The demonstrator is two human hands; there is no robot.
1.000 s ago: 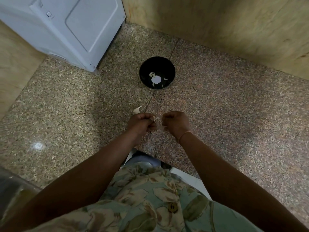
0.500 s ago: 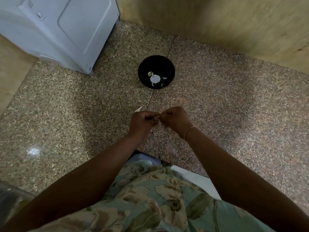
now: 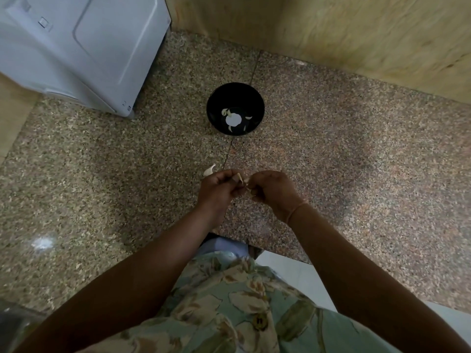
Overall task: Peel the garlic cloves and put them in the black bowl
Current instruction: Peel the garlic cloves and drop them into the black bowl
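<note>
At 10 o'clock: white appliance [image 3: 76,47] on the counter, small square mark near its top too small to read. Under it all: speckled granite counter [image 3: 102,174], brown-grey, seam from 12 o'clock down toward centre, glare spot at 8 o'clock. Just at 11 o'clock of the left hand: loose garlic piece [image 3: 209,170] flat on the granite, clove or skin unclear. Left hand [image 3: 219,191] at centre, fingers curled, pinching a garlic clove [image 3: 239,178] at the fingertips. At 12 o'clock, well apart from both hands: black bowl [image 3: 254,108], upright on the seam, a few peeled cloves [image 3: 225,112] inside around a white glare patch. Right hand [image 3: 274,191] just beside the left, fingers curled tight, pinching the same clove from the other side; thin band [image 3: 297,209] on the wrist. From 12 to 2 o'clock: pale wood-grain wall panel [image 3: 331,34]. At 6 o'clock: floral shirt [image 3: 229,307], white floor [image 3: 293,276] past the counter edge.
</note>
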